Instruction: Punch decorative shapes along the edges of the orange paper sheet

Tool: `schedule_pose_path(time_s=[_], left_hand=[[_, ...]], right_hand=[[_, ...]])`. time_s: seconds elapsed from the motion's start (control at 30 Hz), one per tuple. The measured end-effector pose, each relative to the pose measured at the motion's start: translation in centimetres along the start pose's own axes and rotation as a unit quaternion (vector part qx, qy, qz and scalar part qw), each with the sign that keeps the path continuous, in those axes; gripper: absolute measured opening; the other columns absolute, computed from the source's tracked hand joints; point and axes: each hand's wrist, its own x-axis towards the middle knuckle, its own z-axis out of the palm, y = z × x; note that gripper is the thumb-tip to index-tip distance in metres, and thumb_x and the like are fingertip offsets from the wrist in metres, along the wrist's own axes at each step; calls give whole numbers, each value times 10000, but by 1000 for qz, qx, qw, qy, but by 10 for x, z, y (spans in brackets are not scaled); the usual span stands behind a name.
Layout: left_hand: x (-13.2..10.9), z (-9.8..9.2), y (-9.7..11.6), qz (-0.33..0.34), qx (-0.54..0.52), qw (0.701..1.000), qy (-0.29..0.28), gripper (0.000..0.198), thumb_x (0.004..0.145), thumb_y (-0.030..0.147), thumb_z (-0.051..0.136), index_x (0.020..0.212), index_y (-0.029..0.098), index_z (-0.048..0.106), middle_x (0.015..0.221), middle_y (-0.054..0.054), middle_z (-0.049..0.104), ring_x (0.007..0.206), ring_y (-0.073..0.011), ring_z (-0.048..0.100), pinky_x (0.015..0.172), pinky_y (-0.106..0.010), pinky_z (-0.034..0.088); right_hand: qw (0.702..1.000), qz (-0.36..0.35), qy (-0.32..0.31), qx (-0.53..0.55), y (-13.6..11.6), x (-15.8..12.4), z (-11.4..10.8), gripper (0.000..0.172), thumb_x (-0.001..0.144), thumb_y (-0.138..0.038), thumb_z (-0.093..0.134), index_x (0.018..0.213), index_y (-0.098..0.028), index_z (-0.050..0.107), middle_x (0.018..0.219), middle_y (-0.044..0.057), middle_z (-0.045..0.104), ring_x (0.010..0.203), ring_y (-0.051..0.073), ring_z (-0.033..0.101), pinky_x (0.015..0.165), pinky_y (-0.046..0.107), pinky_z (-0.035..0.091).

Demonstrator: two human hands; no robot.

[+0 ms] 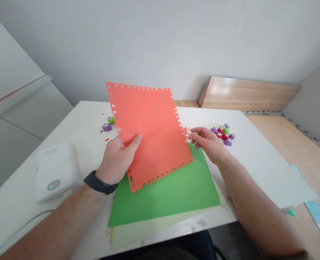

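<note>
A: Where is the orange sheet [154, 126]?
B: Held up at a tilt over the green sheet [173, 196], small cut-out holes lining its edges.

A: And the hands?
B: The left hand [120, 157] grips the orange sheet, thumb flat on its face. The right hand [210, 144] pinches a small green object [193, 135] just above the green sheet's far right corner — mostly hidden by fingers, so I cannot tell its shape.

A: Anything near that corner?
B: Tiny paper bits [187, 132], scattered just past it.

A: Farther out?
B: Right of the green sheet and beyond, a cluster of purple, red and green eye-topped pieces [225, 136]. Beyond it to the left, a purple piece [107, 127] — and left of it, a white box [58, 173] with a green light.
</note>
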Motion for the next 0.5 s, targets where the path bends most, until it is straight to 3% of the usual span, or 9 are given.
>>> schedule_pose_path(time_s=[0.1,0.17,0.3,0.5], left_hand=[[-2,1,1,-11,2,1000,-25,454,935,511,698,1278,217,739,1379,-73,740,1333,-313,657,1134,-468,541],[-4,2,1,-7,10,999,-35,468,941,524,688,1279,205,739,1378,-84,740,1333,-319,655,1139,-468,532],[-7,5,3,7,43,998,-40,484,939,546,677,1271,199,741,1363,-88,747,1286,-330,680,1150,-462,516],[-11,11,8,15,87,993,-75,440,962,527,632,1256,222,750,1335,-62,763,1205,-344,718,1072,-455,569]], right_hand=[[997,-55,44,-7,1,-3,10,402,890,-511,770,1149,-234,635,870,-4,660,806,165,642,638,306,460],[995,-98,34,-1,0,-10,20,401,930,-530,726,1199,-260,605,955,17,696,878,183,671,716,332,519],[990,-120,-72,38,-3,-29,47,423,931,-561,724,1218,-285,580,1125,70,723,1050,228,693,841,384,580],[973,-97,-191,91,-3,-50,74,371,950,-510,724,1219,-297,583,1183,78,726,1104,229,696,989,442,577]])
